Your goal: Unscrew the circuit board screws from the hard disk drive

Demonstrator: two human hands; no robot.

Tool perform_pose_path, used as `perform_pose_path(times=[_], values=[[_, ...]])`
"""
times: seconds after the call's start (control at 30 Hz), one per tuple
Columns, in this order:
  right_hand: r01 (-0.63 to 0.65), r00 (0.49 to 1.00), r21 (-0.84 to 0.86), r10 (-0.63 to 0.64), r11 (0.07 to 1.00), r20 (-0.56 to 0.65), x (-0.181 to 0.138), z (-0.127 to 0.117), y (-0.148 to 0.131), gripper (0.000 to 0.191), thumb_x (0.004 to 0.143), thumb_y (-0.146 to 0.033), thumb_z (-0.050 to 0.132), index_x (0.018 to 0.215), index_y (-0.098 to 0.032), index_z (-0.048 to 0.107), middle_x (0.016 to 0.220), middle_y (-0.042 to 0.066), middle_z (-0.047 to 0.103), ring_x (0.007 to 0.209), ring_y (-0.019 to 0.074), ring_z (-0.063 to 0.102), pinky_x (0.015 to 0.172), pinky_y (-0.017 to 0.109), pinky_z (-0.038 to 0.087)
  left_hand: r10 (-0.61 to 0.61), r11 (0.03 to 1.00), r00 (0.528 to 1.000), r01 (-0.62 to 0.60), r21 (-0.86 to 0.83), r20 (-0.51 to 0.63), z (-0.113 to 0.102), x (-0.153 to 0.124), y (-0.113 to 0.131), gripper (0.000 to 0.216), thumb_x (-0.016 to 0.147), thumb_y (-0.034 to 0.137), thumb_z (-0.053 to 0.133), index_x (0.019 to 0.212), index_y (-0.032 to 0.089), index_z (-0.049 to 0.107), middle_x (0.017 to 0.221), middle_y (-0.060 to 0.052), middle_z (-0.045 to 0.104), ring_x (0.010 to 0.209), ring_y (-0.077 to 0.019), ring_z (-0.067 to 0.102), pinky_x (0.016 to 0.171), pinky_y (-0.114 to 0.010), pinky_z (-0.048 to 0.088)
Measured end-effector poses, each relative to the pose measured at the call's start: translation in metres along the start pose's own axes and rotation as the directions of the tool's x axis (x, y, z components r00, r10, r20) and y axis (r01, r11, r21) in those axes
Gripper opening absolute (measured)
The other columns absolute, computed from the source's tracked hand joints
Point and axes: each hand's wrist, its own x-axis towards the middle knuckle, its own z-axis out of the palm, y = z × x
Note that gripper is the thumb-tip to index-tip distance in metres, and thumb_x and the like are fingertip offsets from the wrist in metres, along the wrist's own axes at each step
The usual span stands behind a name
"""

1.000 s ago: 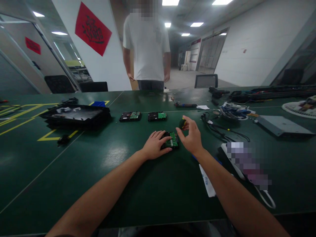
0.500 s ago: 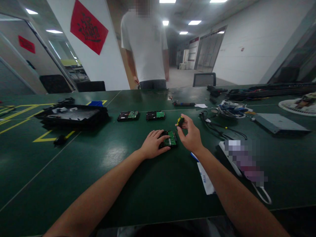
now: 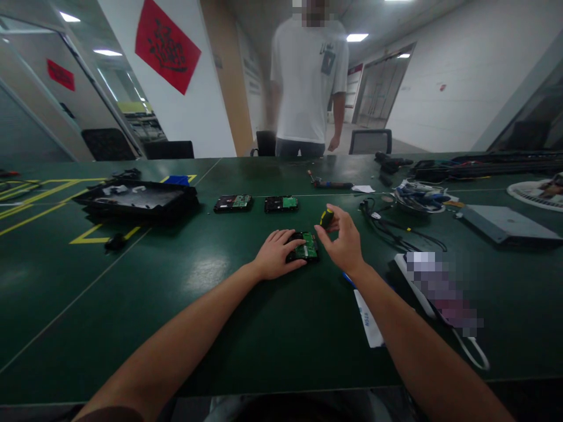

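The drive (image 3: 311, 251) is laid flat on the counter (image 3: 246, 346), green board up, centrally in front of the body, probably so that the board can be reached from above. The left hand (image 3: 276, 255) is spread over its left part, unclenched, with fingers across the top and the thumb by the near edge; the drive is presumably steadied by this. In the right hand (image 3: 345, 237), a screwdriver (image 3: 326, 218) is grasped by its yellow-and-black handle, between thumb and fingers, near the drive's right end. The handle is held tilted, with a fingertip hold that seems suited to fine turning; whether the drive is touched by the tip cannot be told.

Beyond, a second drive (image 3: 233, 203) and a third drive (image 3: 281, 203) are set side by side, apart, perhaps to be kept clear of the hands. Farther left, a black tray (image 3: 141, 202) is placed; to the right, cables (image 3: 389, 228) and a grey box (image 3: 510, 224) are laid. A paper slip (image 3: 368, 322) is partly covered by the right forearm.
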Motion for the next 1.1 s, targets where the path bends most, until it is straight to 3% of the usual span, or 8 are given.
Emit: perform_pose_path(times=[0.23,0.4,0.6,0.8,1.0,1.1], values=[[-0.025,0.999,0.065,0.023,0.998,0.041,-0.0002,-0.0002,0.0033,0.063,0.095,-0.027,0.059,0.154,-0.025,0.036,0.128,0.014,0.064,0.098,0.0254,0.071,0.092,0.049,0.062,-0.011,1.0,1.0,0.011,-0.018,-0.005,-0.0024,-0.0002,0.0021,0.064,0.091,0.065,0.063,0.145,0.032,0.055,0.159,-0.01,0.043,0.143,-0.0366,0.042,0.12,-0.06,0.03],[-0.009,1.0,-0.004,0.009,1.0,-0.015,-0.0006,0.0001,-0.0006,0.062,0.091,-0.032,0.066,0.148,-0.028,0.043,0.12,0.011,0.064,0.085,0.0237,0.068,0.082,0.049,0.064,-0.009,1.0,1.0,0.009,-0.018,0.001,-0.0025,0.0002,0.0027,0.063,0.091,0.063,0.064,0.146,0.033,0.055,0.159,-0.009,0.042,0.143,-0.0365,0.041,0.12,-0.06,0.029],[0.001,0.999,0.059,-0.003,0.998,0.036,-0.0014,0.0006,-0.0053,0.061,0.094,-0.025,0.06,0.151,-0.028,0.038,0.129,0.012,0.063,0.096,0.0247,0.07,0.09,0.048,0.063,-0.004,1.0,1.0,0.004,-0.007,0.0,-0.0015,0.0005,0.0023,0.064,0.091,0.064,0.064,0.146,0.032,0.055,0.159,-0.009,0.042,0.143,-0.036,0.041,0.12,-0.059,0.029],[0.003,1.0,0.028,-0.003,1.0,-0.014,-0.0014,0.002,-0.0032,0.058,0.091,-0.031,0.067,0.144,-0.028,0.046,0.121,0.011,0.064,0.086,0.0227,0.069,0.08,0.045,0.064,-0.005,1.0,1.0,0.005,0.005,0.001,-0.0011,0.0001,0.0014,0.063,0.092,0.064,0.062,0.146,0.032,0.055,0.159,-0.01,0.042,0.144,-0.0357,0.041,0.121,-0.059,0.029],[-0.036,0.998,0.096,0.032,0.995,0.049,-0.0018,0.0025,-0.0021,0.063,0.094,-0.026,0.06,0.152,-0.027,0.035,0.126,0.012,0.065,0.094,0.0235,0.072,0.09,0.047,0.062,-0.006,1.0,1.0,0.006,0.001,0.009,-0.0016,0.0,0.0017,0.063,0.092,0.065,0.061,0.145,0.032,0.055,0.159,-0.009,0.042,0.144,-0.0353,0.041,0.121,-0.059,0.028],[-0.024,0.999,0.064,0.022,0.998,0.039,-0.0017,0.0017,-0.0015,0.063,0.093,-0.028,0.061,0.152,-0.028,0.037,0.127,0.012,0.064,0.091,0.0241,0.071,0.085,0.047,0.064,-0.009,1.0,1.0,0.009,-0.009,0.008,-0.0026,-0.0001,0.0022,0.062,0.092,0.064,0.062,0.145,0.033,0.055,0.159,-0.009,0.042,0.144,-0.0359,0.04,0.121,-0.059,0.028]])
